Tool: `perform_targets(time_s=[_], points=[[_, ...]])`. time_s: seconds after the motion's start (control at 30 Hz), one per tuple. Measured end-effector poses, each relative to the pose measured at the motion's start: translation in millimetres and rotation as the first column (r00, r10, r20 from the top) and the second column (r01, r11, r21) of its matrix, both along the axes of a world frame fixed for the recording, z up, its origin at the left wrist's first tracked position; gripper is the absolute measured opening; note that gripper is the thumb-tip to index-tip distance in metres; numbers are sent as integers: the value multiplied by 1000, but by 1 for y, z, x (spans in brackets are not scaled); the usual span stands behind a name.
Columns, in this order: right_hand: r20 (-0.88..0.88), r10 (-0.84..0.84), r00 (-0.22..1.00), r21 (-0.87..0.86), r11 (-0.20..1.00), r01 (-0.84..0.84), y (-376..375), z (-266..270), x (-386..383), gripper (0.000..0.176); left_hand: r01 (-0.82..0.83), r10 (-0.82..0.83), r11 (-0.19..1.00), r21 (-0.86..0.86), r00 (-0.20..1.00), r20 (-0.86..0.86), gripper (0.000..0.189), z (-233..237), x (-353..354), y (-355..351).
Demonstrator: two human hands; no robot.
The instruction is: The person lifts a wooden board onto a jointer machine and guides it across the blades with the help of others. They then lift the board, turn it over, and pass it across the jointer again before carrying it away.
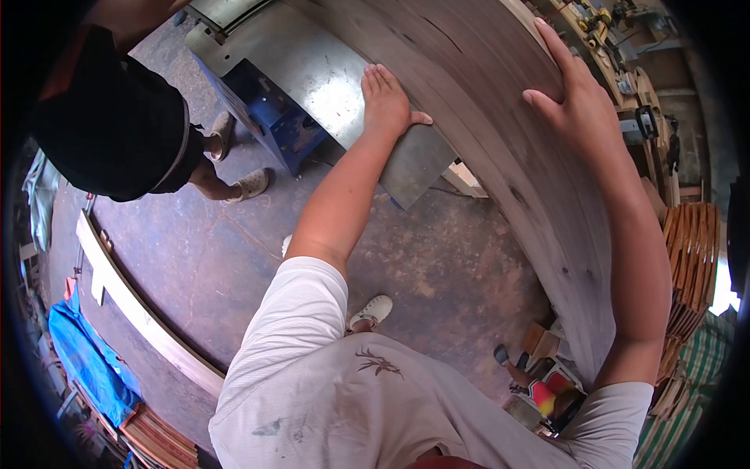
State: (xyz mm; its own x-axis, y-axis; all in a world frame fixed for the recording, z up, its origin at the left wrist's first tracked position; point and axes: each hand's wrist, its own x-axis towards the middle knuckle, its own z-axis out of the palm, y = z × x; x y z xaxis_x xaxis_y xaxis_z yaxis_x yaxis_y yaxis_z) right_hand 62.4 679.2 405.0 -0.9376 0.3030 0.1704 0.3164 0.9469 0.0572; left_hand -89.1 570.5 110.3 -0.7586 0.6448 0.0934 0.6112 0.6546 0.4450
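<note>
A long, wide brown wooden panel [500,133] runs from the top of the view down to the lower right, lying over a shiny metal machine table [312,70]. My left hand [387,102] rests on the metal surface beside the panel's near edge, its fingers together but stretched out and its thumb spread towards the wood. At the panel's far edge is my right hand [574,94], with thumb and forefinger apart, the thumb over the wood's face and the fingers along the edge.
Another person [117,117] in dark clothes stands at the upper left, beside the blue machine base [269,109]. A long pale board [148,313] and a blue tarp [94,359] are at the left. Tools and stacked wood [691,258] line the right.
</note>
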Motion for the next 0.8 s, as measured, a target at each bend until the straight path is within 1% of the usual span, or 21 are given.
perform_targets(time_s=[0.07,0.1,0.13,0.17,0.23,0.27,0.33,0.47,0.57,0.63,0.7,0.77,0.8], points=[[-12,7,1000,13,1000,-7,-1,0,-7,92,-1,2,1000,12,1000,-12,150,-1,0,0],[29,-30,999,0,1000,30,-1,1,-10,91,-2,2,1000,13,1000,-11,150,-1,0,0],[69,-67,995,-11,998,68,-3,4,-14,90,-4,3,1000,-27,999,-32,150,-1,0,1],[70,-67,995,-10,998,67,-8,9,-18,90,-7,3,998,-68,999,-52,151,-1,0,1],[152,-107,982,14,994,107,-20,22,-26,82,-7,4,998,-65,999,-54,151,-2,0,1],[153,-107,982,15,994,106,-21,22,-28,82,-8,4,998,-62,998,-56,151,-1,0,1],[145,-103,984,7,995,103,-22,20,-37,90,-7,4,998,-62,999,-48,151,0,0,1],[125,-91,988,12,996,90,-24,19,-53,88,0,-2,998,-65,999,-33,151,1,0,0],[139,-120,983,-2,993,122,-38,23,-65,87,-3,1,998,-65,999,-34,151,1,1,0],[63,-62,996,41,997,59,-53,27,-68,87,-3,1,998,-60,1000,-31,151,2,0,0],[75,-64,995,23,998,62,-47,25,-81,87,-2,1,999,-54,1000,-28,151,0,0,0],[87,-66,994,6,998,66,-39,22,-97,87,-5,6,999,42,1000,-3,150,1,0,-1],[109,-75,991,25,997,73,-36,20,-104,87,-7,7,999,45,1000,-2,150,2,0,-1]])
